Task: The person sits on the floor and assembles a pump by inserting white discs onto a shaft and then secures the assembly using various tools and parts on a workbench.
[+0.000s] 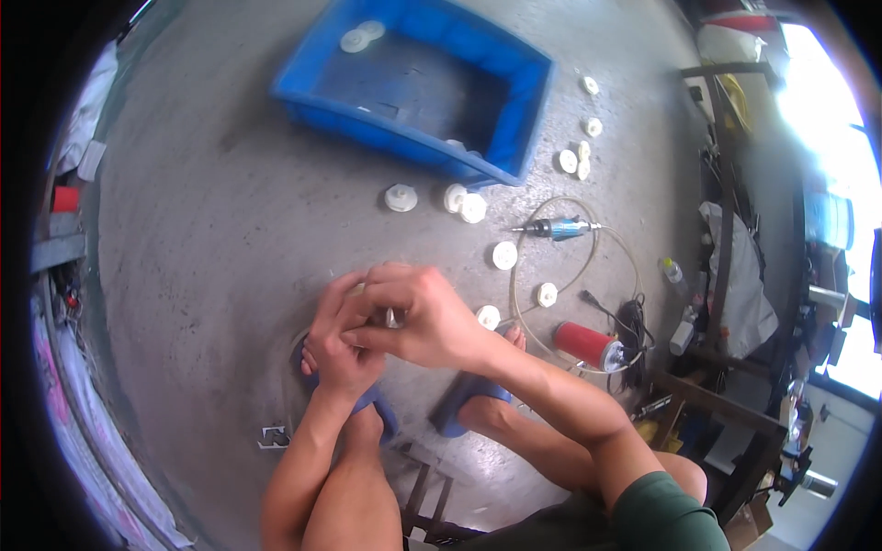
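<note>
My left hand (342,335) and my right hand (418,312) meet in front of me, above my feet. The fingers of my right hand are curled and closed around a small shiny metal piece (393,318), of which only a bit shows. My left hand's fingers are bent in and pressed against the right ones; whatever they grip is mostly hidden. Close by on the floor lie round white plastic parts (504,255) with raised hubs. Another white part (488,318) is just beyond my right wrist.
Past my hands stands a blue crate (367,128) holding a few white parts. Rightward lie a blue air tool (559,229) with a coiled hose (593,248), a red cylinder (588,346) and a black cable (632,331). A dark metal rack (721,202) lines the right side.
</note>
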`<state>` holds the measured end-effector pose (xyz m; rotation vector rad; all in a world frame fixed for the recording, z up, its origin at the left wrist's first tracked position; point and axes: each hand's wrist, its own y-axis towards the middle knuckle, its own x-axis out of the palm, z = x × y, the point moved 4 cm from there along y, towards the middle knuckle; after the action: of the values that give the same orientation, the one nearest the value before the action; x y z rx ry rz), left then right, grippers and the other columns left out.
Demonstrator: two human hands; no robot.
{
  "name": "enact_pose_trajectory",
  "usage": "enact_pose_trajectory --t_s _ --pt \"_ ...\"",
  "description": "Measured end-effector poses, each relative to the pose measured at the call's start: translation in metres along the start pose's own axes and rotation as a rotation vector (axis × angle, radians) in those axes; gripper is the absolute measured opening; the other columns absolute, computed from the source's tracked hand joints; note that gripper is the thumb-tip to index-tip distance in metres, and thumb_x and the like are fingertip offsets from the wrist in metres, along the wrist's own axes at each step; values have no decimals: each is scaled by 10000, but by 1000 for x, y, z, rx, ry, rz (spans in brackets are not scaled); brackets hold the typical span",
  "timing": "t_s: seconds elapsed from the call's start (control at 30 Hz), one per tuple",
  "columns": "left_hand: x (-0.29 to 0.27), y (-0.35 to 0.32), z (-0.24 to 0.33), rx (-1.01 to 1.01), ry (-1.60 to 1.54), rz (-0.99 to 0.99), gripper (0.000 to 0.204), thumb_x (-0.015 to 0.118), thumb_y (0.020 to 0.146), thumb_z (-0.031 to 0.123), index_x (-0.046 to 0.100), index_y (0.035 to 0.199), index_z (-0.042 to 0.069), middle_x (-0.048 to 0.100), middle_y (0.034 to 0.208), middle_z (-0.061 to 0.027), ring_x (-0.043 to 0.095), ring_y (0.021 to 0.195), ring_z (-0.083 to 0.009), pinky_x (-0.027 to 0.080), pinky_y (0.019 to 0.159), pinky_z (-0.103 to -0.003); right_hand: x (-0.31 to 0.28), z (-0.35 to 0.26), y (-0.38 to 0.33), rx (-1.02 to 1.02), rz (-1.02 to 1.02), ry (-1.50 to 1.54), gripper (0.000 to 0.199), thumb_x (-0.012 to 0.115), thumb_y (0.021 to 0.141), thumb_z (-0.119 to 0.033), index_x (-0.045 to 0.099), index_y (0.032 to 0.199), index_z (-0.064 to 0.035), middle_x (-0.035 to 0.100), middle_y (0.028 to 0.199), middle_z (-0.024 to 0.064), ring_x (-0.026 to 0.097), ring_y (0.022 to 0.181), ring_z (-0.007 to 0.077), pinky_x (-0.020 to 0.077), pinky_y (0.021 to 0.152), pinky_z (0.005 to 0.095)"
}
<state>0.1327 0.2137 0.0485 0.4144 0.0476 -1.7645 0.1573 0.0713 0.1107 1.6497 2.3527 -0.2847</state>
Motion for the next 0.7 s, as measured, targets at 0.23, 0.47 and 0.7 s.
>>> enact_pose_trajectory --t_s 0.23,0.47,0.7 --pt "0 0 2 73 127 -6 177 677 954 107 666 1099 6 672 1217 -184 689 1039 -312 548 874 -379 1 20 -15 19 173 129 190 792 887 -114 722 1042 -30 676 900 92 665 821 204 530 722 337" --pt "-42 7 -6 -131 -129 -106 320 641 878 43 628 1192 -19 599 1353 -192 658 1051 -244 558 810 -321 -5 80 -33 380 314 82 198 756 966 -169 733 1082 -11 731 872 75 671 797 123 526 672 291" --pt "-52 -1 2 -163 -82 -213 545 670 766 -32 609 1307 -12 492 1476 -222 625 1196 -307 550 949 -385 13 6 -17 -33 158 -210 247 839 812 -87 751 1043 -79 674 913 91 680 763 272 546 650 374"
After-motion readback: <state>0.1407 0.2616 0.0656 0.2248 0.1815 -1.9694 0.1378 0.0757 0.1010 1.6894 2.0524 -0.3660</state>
